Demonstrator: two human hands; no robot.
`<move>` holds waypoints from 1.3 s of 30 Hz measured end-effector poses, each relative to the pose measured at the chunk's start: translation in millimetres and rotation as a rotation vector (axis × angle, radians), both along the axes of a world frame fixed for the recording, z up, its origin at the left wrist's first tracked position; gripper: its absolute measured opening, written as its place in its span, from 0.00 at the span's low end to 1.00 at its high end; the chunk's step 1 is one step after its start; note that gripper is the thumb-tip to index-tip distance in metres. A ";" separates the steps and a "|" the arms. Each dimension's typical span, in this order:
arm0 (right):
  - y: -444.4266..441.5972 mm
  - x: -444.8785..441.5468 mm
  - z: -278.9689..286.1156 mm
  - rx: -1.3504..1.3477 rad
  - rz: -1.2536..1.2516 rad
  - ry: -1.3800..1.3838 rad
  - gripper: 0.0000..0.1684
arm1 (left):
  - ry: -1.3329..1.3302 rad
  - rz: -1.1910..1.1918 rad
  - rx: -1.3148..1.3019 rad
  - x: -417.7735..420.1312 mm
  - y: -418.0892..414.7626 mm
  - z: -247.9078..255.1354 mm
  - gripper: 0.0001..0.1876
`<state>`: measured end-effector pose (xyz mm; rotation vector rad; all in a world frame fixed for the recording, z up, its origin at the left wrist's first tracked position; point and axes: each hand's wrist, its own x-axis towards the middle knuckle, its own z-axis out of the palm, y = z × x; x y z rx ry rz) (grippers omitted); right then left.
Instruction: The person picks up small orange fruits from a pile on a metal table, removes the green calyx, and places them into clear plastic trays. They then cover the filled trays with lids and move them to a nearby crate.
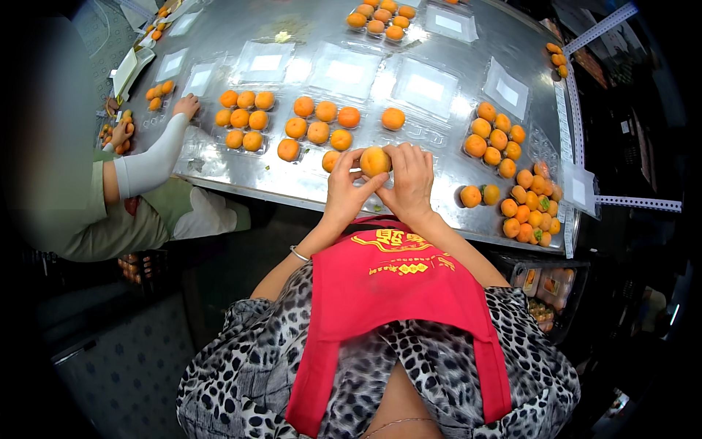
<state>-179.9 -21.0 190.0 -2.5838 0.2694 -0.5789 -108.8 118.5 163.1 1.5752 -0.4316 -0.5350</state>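
Note:
Just above the table's near edge, my left hand (346,191) and my right hand (410,185) hold one orange persimmon (375,161) between their fingertips. Right behind my left fingers is another persimmon (330,161), partly covered by them. Beyond lies a clear plastic clamshell (343,71), its lid folded back, with several persimmons (318,132) in its base. A second clamshell (425,88), behind my right hand, has a single persimmon (393,118) in it. Two loose persimmons (470,196) lie to the right of my right hand.
A heap of persimmons (529,211) sits at the metal table's (258,178) right corner, near a filled clamshell (496,140). Another filled clamshell (241,118) lies left. A co-worker's sleeved arm (159,156) reaches in there. Below the right edge stands a black crate (554,291).

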 end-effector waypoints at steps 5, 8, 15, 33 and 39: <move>-0.8 -6.4 -13.0 0.162 0.056 0.006 0.35 | -0.148 0.300 0.116 25.8 26.6 -35.3 0.32; -5.2 -14.0 -34.0 0.284 0.034 0.055 0.35 | -0.328 0.430 0.371 46.0 60.7 -73.5 0.33; -13.8 -19.9 -51.6 0.354 0.016 0.120 0.29 | -0.480 0.464 0.591 54.6 69.0 -105.9 0.34; -91.0 72.4 -104.9 0.056 -0.138 0.243 0.36 | -0.535 0.445 0.626 57.0 78.2 -96.8 0.29; -88.5 63.0 -90.3 0.173 -0.086 0.128 0.36 | -0.604 0.397 0.549 61.6 64.7 -63.3 0.25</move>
